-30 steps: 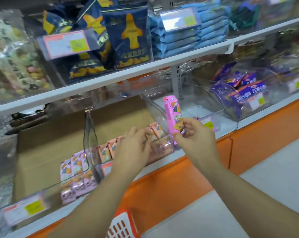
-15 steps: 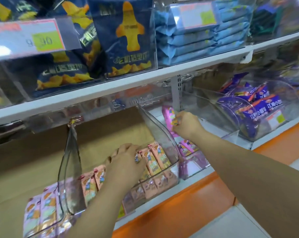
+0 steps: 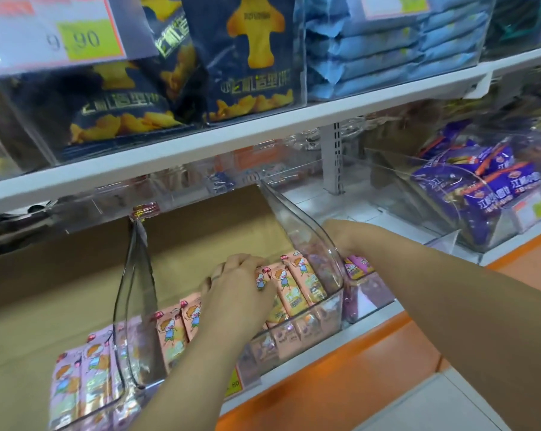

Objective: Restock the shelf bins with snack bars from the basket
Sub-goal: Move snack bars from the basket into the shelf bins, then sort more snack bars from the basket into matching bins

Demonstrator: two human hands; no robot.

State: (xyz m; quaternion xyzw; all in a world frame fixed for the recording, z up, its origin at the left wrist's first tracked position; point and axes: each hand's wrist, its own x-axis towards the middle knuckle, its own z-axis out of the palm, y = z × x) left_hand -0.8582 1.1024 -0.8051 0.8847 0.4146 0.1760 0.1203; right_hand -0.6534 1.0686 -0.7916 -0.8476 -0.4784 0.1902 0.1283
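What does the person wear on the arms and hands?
The left arm and right arm are bare: no sleeve, glove or watch in view. The left hand seems to wear a thin ring on one finger; the right hand, partly behind a clear divider, shows none.

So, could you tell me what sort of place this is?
Probably a shop's snack aisle: a price tag reading 9.90, clear bins filled with snack bars, and snack bags on the shelf above.

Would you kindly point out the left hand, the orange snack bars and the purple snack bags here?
left hand (image 3: 238, 293): head view, back of the hand.
orange snack bars (image 3: 306, 279): head view, front of one wrapper.
purple snack bags (image 3: 488, 197): head view, face of the front bag.
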